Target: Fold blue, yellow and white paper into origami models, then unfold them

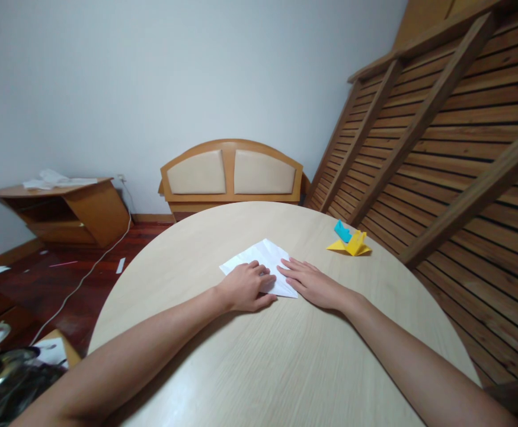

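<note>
Here, far to the left of both hands, a low cabinet (63, 210) stands against the wall with papers (57, 178) on its top, and a white cable (85, 276) trails across the dark floor. The left hand (245, 287) lies loosely curled, knuckles up, pressing the near left part of a white sheet (261, 258) on the round table (263, 367). The right hand (312, 283) lies flat, fingers together, on the sheet's near right corner, its fingertips just beside the left hand's. Right of and beyond the right hand sit a blue paper piece (342, 231) and a yellow one (352, 245), touching. A headboard (231, 172) stands beyond the table.
</note>
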`<state>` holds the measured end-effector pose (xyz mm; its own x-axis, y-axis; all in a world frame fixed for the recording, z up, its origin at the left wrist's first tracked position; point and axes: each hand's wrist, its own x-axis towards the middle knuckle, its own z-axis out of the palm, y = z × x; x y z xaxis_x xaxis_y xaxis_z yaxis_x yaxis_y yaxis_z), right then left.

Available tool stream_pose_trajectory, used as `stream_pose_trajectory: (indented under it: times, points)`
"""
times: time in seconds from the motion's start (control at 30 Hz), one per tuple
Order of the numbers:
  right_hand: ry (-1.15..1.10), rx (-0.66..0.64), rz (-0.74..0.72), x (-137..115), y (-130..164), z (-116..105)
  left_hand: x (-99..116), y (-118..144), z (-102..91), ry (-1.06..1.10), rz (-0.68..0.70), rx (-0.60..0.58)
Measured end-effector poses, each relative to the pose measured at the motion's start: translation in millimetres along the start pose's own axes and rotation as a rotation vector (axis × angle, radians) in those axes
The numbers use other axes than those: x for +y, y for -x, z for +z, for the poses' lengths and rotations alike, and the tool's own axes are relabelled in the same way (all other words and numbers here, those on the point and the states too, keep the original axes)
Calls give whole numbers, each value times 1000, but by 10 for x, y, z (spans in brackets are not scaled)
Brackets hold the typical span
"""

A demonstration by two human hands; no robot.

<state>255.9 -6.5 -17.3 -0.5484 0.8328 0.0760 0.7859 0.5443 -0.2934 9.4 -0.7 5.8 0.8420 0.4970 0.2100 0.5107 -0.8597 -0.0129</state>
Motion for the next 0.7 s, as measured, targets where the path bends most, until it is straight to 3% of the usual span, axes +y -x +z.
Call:
stream_pose_trajectory:
  times: [0.3, 0.7]
  points:
    - [-44, 155, -175, -15, -31, -72, -12, 26, -120, -41, 83, -56]
    - [-158, 104, -216, -186, 43, -224, -46, 32, -119, 15, 19, -73]
